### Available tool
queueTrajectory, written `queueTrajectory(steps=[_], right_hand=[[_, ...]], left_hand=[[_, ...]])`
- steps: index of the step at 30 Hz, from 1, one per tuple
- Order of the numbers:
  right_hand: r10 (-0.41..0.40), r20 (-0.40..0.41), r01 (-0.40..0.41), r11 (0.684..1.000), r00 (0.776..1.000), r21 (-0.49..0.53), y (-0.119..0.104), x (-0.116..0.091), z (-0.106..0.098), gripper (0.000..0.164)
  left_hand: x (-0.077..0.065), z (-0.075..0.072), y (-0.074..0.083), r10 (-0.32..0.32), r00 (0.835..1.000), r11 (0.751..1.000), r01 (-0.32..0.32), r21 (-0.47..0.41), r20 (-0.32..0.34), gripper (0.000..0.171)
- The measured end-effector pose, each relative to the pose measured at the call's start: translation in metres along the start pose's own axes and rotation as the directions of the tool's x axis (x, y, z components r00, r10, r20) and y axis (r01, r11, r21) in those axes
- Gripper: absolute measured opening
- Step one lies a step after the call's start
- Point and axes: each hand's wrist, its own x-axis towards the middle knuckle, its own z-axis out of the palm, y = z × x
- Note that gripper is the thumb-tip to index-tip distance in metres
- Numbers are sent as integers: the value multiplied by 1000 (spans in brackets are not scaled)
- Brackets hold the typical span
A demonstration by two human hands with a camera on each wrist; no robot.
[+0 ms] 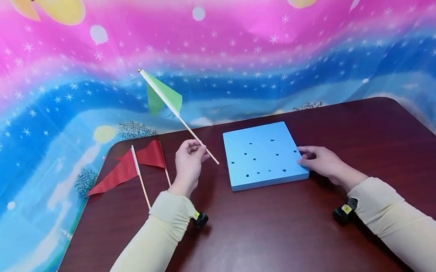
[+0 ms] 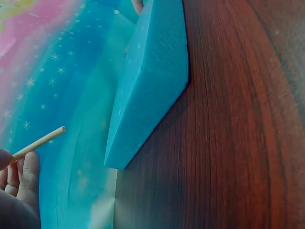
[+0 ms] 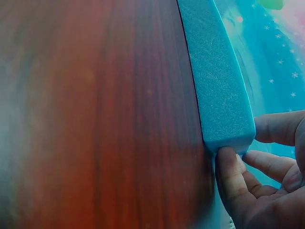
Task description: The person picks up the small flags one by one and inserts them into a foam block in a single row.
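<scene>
My left hand (image 1: 188, 163) pinches the wooden stick of a small green flag (image 1: 166, 89), low on the stick. The flag slants up and to the left, and its lower tip (image 2: 58, 130) points toward the board. A light blue foam board (image 1: 264, 164) dotted with several small holes lies flat on the table. My right hand (image 1: 322, 161) holds the board at its right edge. In the right wrist view, the thumb (image 3: 229, 171) presses the side near the corner and a finger (image 3: 279, 128) rests at the upper edge.
Two red flags (image 1: 118, 172) on sticks are on the table, left of my left hand and partly behind it. The dark wooden table (image 1: 263, 244) reaches back to a colourful printed cloth (image 1: 255, 51).
</scene>
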Motion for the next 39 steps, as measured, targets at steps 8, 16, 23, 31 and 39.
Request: queueTrajectory(steps=[8,16,23,31,39], right_hand=[[-5,9,5,1000,1000,6,4,0,-1,60],[-2,7,2,1000,1000,9,3,-1,-1,60],[2,9,-2,1000,1000,6,3,-2,-1,61],[10,6,-10,1000,1000,5,2,0,0,60],[-7,7,7,1000,1000,5,1,1,0,59]], left_hand=[[10,15,-7,57,996,990,-65,121,70,10],[12,28,-18,155,977,941,-191,281,144,10],[10,33,-23,270,932,813,-355,462,242,11],[8,36,-31,284,912,780,-400,481,298,11],[7,34,-30,277,900,753,-420,506,336,8]])
